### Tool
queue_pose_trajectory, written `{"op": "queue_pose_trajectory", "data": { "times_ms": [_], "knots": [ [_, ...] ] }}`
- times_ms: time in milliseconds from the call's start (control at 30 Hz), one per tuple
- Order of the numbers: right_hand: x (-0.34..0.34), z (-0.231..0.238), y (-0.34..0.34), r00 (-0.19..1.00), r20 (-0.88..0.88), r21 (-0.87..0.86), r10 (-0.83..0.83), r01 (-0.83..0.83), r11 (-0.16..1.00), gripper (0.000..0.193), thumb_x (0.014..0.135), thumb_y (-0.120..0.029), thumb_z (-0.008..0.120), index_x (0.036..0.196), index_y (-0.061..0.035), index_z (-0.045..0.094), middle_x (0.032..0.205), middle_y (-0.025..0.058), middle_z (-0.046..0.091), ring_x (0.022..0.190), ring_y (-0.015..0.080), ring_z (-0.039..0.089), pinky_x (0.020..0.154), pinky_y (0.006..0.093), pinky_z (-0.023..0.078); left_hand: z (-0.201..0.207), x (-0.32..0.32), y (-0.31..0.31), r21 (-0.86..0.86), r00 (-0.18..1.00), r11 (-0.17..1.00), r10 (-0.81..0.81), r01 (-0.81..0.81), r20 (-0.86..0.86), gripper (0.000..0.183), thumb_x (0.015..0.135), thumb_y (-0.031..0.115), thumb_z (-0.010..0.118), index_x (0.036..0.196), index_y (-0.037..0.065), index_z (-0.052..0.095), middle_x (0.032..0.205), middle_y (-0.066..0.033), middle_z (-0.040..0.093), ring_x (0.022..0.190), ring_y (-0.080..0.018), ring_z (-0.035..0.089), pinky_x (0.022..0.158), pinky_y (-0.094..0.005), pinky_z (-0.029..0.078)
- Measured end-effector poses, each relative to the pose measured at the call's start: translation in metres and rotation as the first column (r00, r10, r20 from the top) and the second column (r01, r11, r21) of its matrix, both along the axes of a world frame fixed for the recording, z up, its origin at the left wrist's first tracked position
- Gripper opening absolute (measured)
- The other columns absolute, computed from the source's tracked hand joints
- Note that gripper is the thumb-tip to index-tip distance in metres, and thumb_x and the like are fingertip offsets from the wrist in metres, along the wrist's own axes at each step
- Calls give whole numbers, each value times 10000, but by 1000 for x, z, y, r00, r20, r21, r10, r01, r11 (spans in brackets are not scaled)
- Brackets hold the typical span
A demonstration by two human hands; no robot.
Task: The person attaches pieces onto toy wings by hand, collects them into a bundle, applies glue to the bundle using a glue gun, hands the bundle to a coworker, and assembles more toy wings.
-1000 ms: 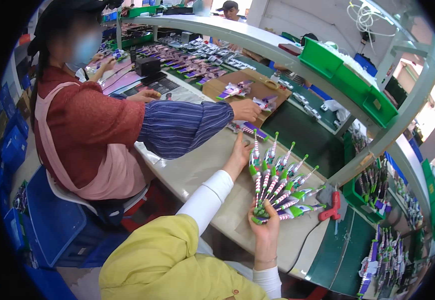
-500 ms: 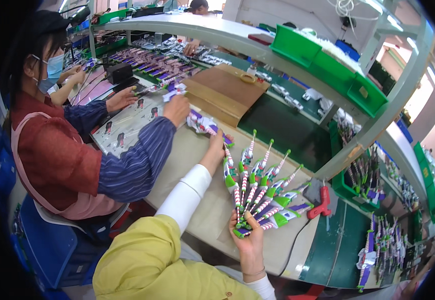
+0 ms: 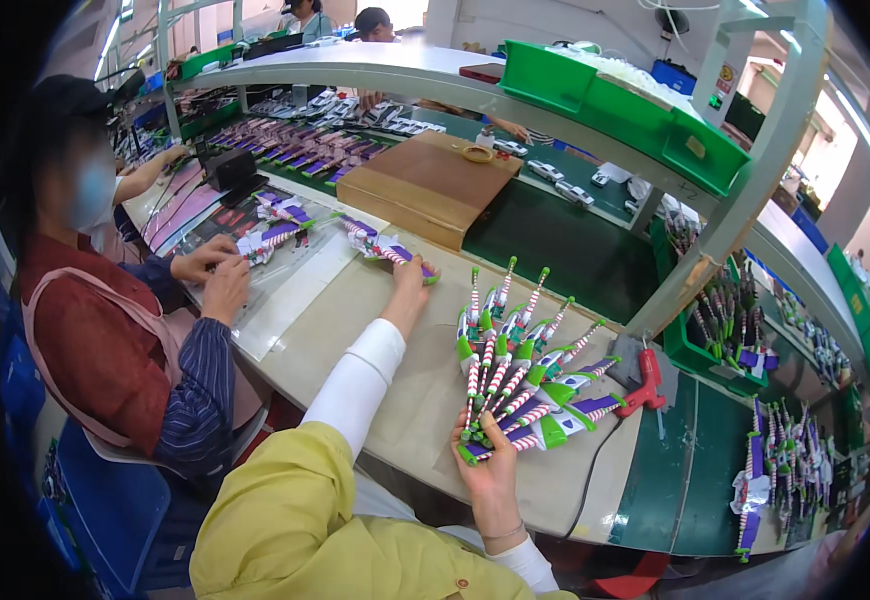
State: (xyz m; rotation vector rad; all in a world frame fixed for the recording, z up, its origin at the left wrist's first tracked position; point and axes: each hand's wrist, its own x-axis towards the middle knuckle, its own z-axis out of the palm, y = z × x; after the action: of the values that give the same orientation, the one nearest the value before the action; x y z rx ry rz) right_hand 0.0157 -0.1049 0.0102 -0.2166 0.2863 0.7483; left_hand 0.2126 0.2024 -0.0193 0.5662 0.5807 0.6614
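My left hand [image 3: 410,290] reaches forward over the table, its fingers closed round the near end of a toy wing [image 3: 370,240]. That wing is purple, white and green with red-and-white stripes. Lower right, my right hand [image 3: 488,470] grips a fanned bunch of several similar toy wings [image 3: 515,370], pinching their near ends under the thumb. The striped tips spread away from the hand, above the tabletop. At the left, a co-worker's two hands [image 3: 220,275] handle another toy wing [image 3: 267,242] over a clear-covered mat.
A red glue gun [image 3: 645,383] with a black cord lies right of the bunch. Behind stands a brown cardboard box [image 3: 425,190] with a tape roll on it. Green bins [image 3: 605,105] line the overhead shelf. More striped toys [image 3: 785,470] lie at right; a metal post [image 3: 715,200] rises nearby.
The co-worker's hands have drawn back left and down, away from the wing in my left hand. My left hand sits slightly further left; my right hand keeps its bunch.
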Motion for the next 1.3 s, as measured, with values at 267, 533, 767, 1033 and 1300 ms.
{"op": "queue_pose_trajectory", "data": {
  "times_ms": [267,533,767,1033,1300],
  "knots": [
    [4,5,4,993,56,-138,-103,110,984,222,901,-65,593,1107,15,576,1017,130,637,901,243,626,751,335,522,33,-175,-129,-36,863,876,-480,481,-159,381,948,511,513,946,131,531,668,20,525,530,-92,490,449,-258,393],
    [0,23,13,912,380,-478,-153,336,812,282,844,-38,649,1122,-46,600,1033,26,651,871,138,625,706,281,473,76,-210,-177,15,777,793,-592,609,-212,376,882,591,571,854,218,608,700,85,584,549,-29,487,469,-208,293],
    [2,20,11,896,409,-518,-172,383,764,348,830,47,634,1171,-6,583,1089,48,638,954,167,617,832,312,488,76,-194,-174,-71,658,656,-753,751,4,527,952,558,450,1219,129,602,1137,-53,672,981,-179,654,865,-376,517],
    [2,20,11,780,598,-481,-184,532,697,390,842,25,651,1217,-4,546,1150,41,601,1001,139,582,862,291,465,84,-187,-175,-186,590,633,-771,751,-240,217,878,265,671,1078,181,659,1043,18,682,970,-133,617,879,-371,473],
    [24,11,-5,590,808,-568,2,777,271,776,758,-150,796,1300,100,301,1236,192,463,1076,254,518,942,357,429,64,-188,-178,-249,519,558,-829,792,-208,233,855,259,716,1064,179,654,1023,6,662,966,-165,608,853,-396,481]
  ]
}}
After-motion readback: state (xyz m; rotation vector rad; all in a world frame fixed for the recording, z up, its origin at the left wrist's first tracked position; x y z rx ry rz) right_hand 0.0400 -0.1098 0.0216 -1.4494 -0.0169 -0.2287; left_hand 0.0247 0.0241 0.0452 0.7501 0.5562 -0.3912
